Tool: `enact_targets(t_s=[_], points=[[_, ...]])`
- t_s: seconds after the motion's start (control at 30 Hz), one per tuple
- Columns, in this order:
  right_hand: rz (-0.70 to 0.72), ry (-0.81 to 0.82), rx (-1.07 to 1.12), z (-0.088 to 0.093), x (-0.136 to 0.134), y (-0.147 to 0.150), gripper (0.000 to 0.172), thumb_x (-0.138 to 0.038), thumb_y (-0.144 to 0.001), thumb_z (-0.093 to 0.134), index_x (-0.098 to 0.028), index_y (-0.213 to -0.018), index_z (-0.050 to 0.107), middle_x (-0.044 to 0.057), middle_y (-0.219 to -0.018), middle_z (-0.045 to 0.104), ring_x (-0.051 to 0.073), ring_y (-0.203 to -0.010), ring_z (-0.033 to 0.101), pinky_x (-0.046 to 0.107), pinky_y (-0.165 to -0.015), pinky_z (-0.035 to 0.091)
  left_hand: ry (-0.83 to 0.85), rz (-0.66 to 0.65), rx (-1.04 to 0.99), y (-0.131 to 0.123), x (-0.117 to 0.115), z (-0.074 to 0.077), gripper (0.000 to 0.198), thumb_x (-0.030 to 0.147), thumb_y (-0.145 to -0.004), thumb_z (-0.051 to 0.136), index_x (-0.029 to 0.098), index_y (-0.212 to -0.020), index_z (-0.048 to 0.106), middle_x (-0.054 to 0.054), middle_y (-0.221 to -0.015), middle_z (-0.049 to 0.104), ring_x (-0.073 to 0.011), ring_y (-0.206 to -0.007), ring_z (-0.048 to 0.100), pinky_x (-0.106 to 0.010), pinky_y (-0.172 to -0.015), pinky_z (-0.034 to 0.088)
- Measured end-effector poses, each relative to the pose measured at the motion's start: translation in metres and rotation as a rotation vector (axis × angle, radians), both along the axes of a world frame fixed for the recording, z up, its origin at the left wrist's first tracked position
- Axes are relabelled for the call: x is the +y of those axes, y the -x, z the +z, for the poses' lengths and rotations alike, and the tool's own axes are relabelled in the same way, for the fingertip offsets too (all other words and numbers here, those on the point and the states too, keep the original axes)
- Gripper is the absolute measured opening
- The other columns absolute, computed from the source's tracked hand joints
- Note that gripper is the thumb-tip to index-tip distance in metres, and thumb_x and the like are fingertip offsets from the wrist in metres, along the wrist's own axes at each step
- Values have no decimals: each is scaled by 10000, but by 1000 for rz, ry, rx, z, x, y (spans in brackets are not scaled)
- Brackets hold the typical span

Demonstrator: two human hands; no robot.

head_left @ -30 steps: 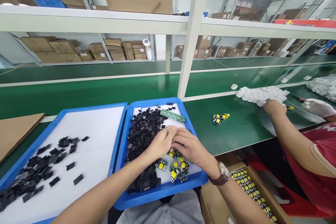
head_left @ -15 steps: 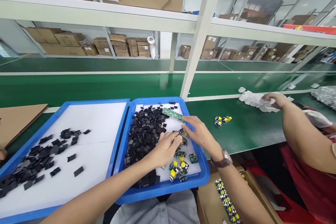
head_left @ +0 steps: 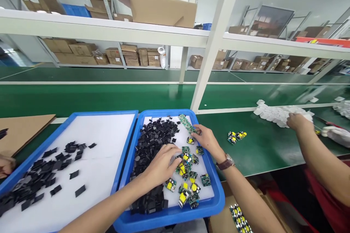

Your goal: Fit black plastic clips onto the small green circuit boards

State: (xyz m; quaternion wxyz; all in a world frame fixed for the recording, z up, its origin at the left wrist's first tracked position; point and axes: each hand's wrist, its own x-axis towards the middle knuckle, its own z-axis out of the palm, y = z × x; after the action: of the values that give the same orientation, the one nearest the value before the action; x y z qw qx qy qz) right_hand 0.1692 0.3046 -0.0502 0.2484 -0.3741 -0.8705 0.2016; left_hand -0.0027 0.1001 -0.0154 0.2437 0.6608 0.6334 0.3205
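My left hand [head_left: 161,162] lies over the middle of the right blue tray [head_left: 210,204], fingers curled down onto a cluster of small green circuit boards with yellow parts [head_left: 187,174]. Beside it is a heap of black plastic pieces [head_left: 153,142]. My right hand [head_left: 206,139], with a watch on the wrist, reaches to the tray's far right side and its fingertips pinch the end of a long green circuit strip [head_left: 186,124]. A few loose boards lie between the two hands.
A second blue tray [head_left: 90,114] on the left holds scattered black pieces. A small group of boards [head_left: 235,136] sits on the green belt. A co-worker's arm [head_left: 317,156] reaches to a pile of white parts [head_left: 276,113]. A box of boards [head_left: 240,220] stands below right. Cardboard [head_left: 22,127] lies far left.
My hands have parted: the right one moved up to the long green strip and turned it, the left one slid down onto the spread-out boards. The camera tilted slightly.
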Motion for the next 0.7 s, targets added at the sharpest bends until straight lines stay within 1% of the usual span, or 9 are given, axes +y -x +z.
enact_targets(t_s=[0.1, 0.17, 0.23, 0.37, 0.43, 0.5, 0.57, 0.67, 0.7], points=[[-59, 39, 25, -4, 2, -2, 322, -236, -935, 616, -114, -1220, 706, 85, -911, 784, 210, -759, 738, 314, -725, 593, 21, -36, 45, 2, 7, -1, 321, 233, -989, 554, 167, -1271, 691, -142, -1225, 704, -297, -1164, 667, -471, -1061, 525], [-76, 44, 26, -2, 2, 0, 299, -231, -933, 612, -113, -1186, 720, 80, -882, 779, 209, -746, 738, 310, -714, 591, 45, -94, 54, 1, 13, 0, 300, 240, -1010, 523, 188, -1232, 718, -110, -1143, 746, -270, -1080, 706, -423, -1010, 550], [-75, 38, 11, 2, -1, 2, 267, -214, -929, 622, -127, -1153, 737, 82, -885, 779, 220, -763, 740, 323, -734, 592, 57, -136, 58, -1, 19, 2, 296, 241, -1026, 496, 197, -1183, 743, -95, -1119, 768, -256, -1069, 718, -393, -1010, 540], [-57, -14, -39, 20, -15, 2, 208, -194, -958, 616, -154, -1101, 761, 155, -1048, 763, 291, -954, 731, 413, -867, 584, 90, -157, 56, 4, 23, 10, 283, 225, -1011, 518, 179, -1162, 752, -95, -1108, 790, -238, -1008, 739, -344, -943, 550], [-25, -37, -53, 32, -26, -6, 230, -214, -994, 595, -157, -1154, 750, 188, -1157, 730, 325, -1101, 693, 470, -966, 559, 114, -166, 53, 10, 17, 15, 276, 235, -1008, 538, 186, -1183, 745, -88, -1127, 788, -230, -1008, 742, -323, -914, 555], [61, -35, -62, 44, -43, -21, 258, -270, -1008, 621, -185, -1228, 727, 165, -1223, 717, 314, -1186, 666, 475, -1051, 534, 140, -174, 51, 16, 7, 21, 277, 253, -1008, 558, 197, -1220, 727, -84, -1166, 772, -221, -1010, 744, -312, -902, 557], [239, 1, -91, 52, -65, -42, 411, -387, -963, 722, -232, -1341, 673, 120, -1320, 697, 288, -1254, 646, 447, -1114, 518, 171, -175, 46, 18, -7, 27, 274, 278, -995, 600, 205, -1234, 715, -78, -1159, 757, -213, -945, 750, -310, -857, 564], [560, 43, -187, 52, -101, -70, 1014, -622, -759, 862, -243, -1591, 423, 150, -1590, 507, 352, -1470, 471, 527, -1213, 436, 212, -178, 100, 10, -31, 33, 219, 320, -941, 705, 212, -1129, 737, -64, -1098, 734, -239, -920, 737, -336, -834, 562], [620, 37, -219, 49, -111, -76, 1115, -655, -708, 878, -238, -1615, 380, 165, -1640, 443, 380, -1517, 402, 565, -1227, 410, 223, -193, 147, 5, -38, 34, 204, 329, -923, 734, 211, -1089, 740, -61, -1082, 730, -257, -946, 732, -352, -851, 561]])
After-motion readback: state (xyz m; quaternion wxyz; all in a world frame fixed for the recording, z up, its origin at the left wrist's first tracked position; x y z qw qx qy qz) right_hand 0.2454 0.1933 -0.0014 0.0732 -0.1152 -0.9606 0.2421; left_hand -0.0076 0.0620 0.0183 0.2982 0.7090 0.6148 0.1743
